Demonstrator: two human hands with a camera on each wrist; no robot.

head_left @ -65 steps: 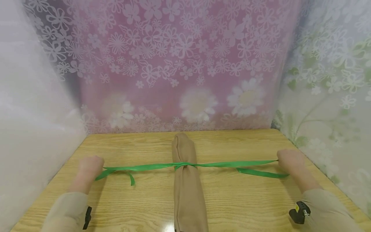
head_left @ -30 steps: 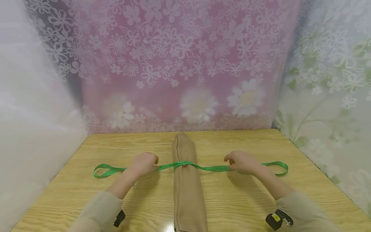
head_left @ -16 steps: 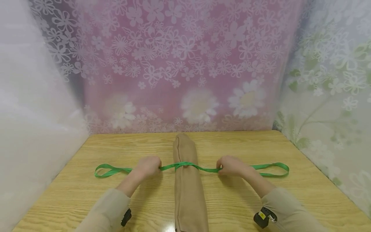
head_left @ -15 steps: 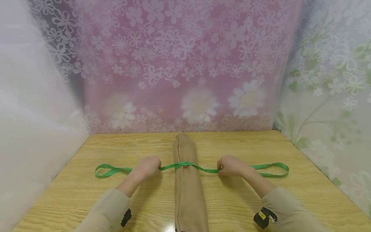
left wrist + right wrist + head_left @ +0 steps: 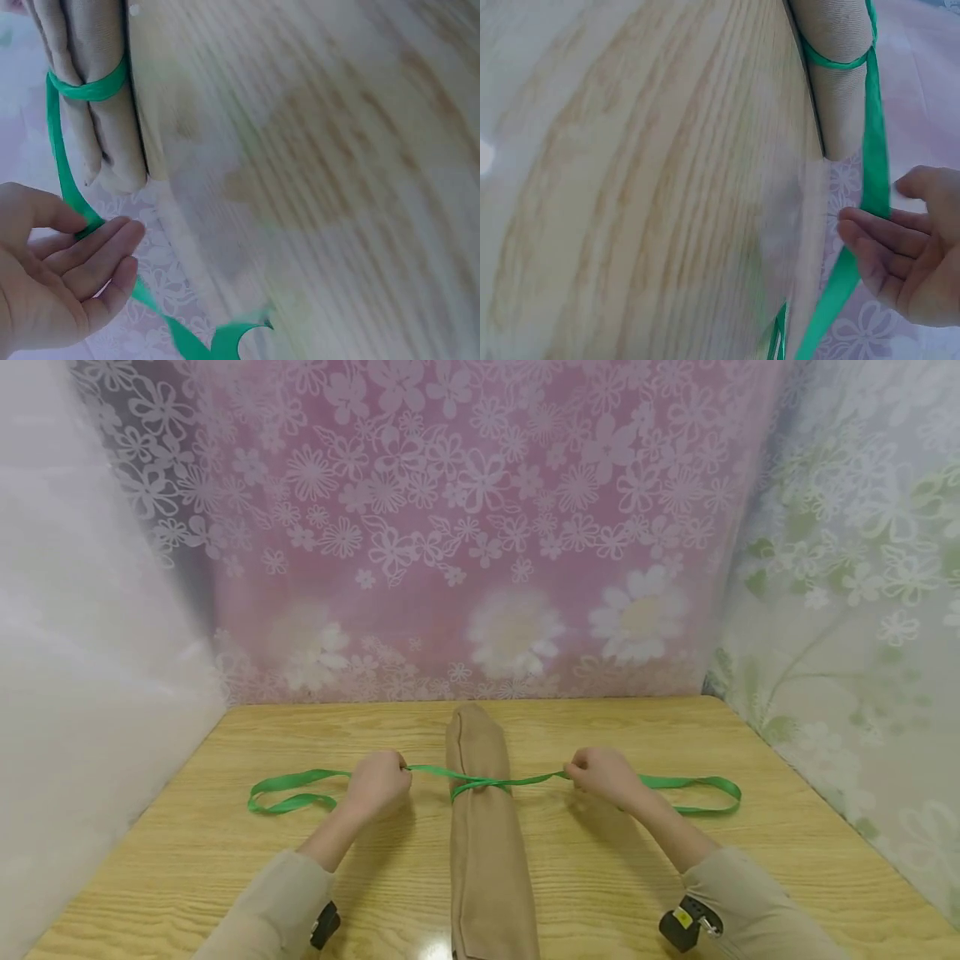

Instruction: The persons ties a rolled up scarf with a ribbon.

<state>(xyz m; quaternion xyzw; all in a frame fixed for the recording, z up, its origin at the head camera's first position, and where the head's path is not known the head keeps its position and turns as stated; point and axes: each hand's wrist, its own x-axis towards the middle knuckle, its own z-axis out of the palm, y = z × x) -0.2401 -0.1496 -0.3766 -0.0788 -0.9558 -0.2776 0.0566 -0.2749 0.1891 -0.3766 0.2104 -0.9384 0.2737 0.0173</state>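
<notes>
A rolled brown cloth (image 5: 491, 868) lies lengthwise on the table, with a green ribbon (image 5: 442, 771) wrapped round it and crossed on top. Left of the roll, my left hand (image 5: 377, 783) pinches one ribbon length between thumb and fingers, plain in the left wrist view, where the ribbon (image 5: 64, 165) runs up to the roll (image 5: 112, 142). On the other side, my right hand (image 5: 609, 777) holds the opposite length; the right wrist view shows the ribbon (image 5: 874, 150) over its curled fingers, the thumb slightly raised. Both ribbon lengths are lifted above the table near the roll.
Looped ribbon tails lie on the wooden table (image 5: 600, 893) beyond each hand. A pink flowered curtain (image 5: 480, 527) hangs behind the table's far edge. Pale sheets (image 5: 847, 635) flank both sides. A black device (image 5: 690, 922) is strapped at the right sleeve.
Both hands have come inward from the ribbon's far ends, letting the tails drop into loops. Over the last half second they have taken the ribbon near the roll and raised it.
</notes>
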